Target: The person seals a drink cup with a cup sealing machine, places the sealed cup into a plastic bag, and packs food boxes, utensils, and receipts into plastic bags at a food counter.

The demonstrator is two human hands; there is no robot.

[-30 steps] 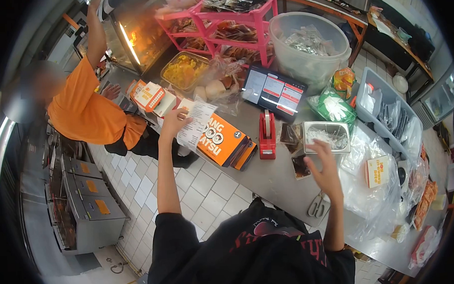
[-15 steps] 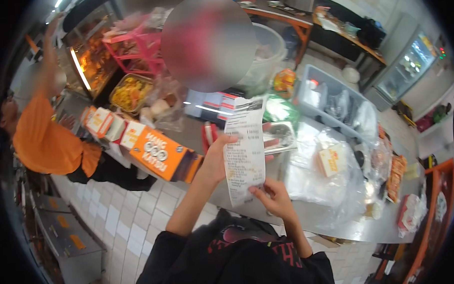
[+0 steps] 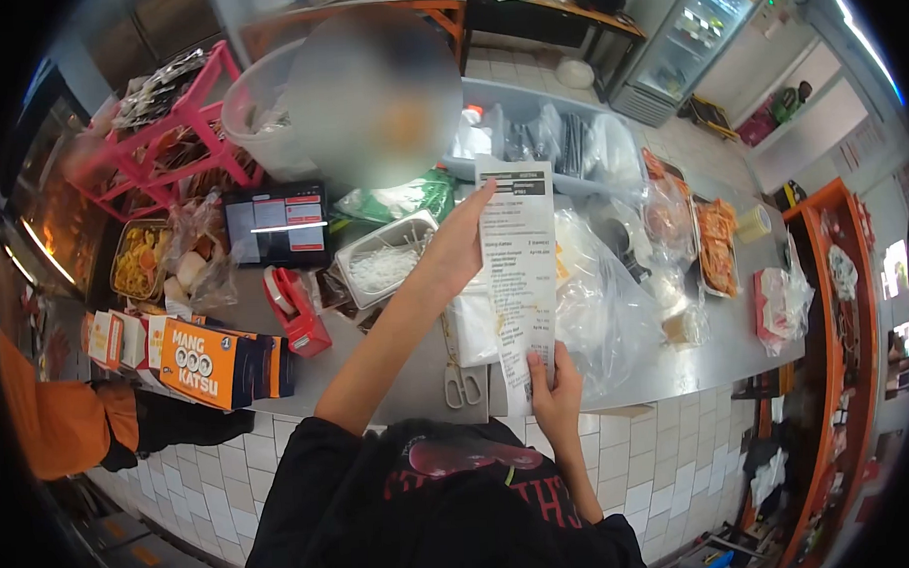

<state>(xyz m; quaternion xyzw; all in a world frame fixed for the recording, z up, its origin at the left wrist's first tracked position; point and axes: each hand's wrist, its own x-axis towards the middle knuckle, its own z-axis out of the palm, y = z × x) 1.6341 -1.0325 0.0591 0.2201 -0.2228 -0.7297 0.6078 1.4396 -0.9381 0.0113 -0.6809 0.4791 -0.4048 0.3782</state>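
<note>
A long printed receipt [image 3: 519, 272] hangs upright in front of me above the steel counter. My left hand [image 3: 461, 246] grips its upper left edge, with the fingers partly hidden behind the paper. Near the bottom right edge, my right hand [image 3: 558, 386] pinches the receipt between thumb and fingers. Below my left forearm lie scissors [image 3: 463, 386] with pale handles. A metal tray [image 3: 427, 225] of small white pieces stands just behind that arm. To its left is a red tape dispenser [image 3: 297, 315]. Clear plastic bags [image 3: 611, 319] spread out right of the receipt.
Orange "Mang Katsu" boxes [image 3: 205, 365] and a tablet [image 3: 275, 225] occupy the left side. Behind the receipt sits a blue-grey bin [image 3: 596, 184] of packaged items. A food tray [image 3: 716, 245] stands right. A person in orange [image 3: 64, 413] is at far left. A blurred patch hides the top middle.
My view has turned to the right, so the boxes and the person in orange sit further left. Both hands still hold the receipt; my left hand now grips nearer its top.
</note>
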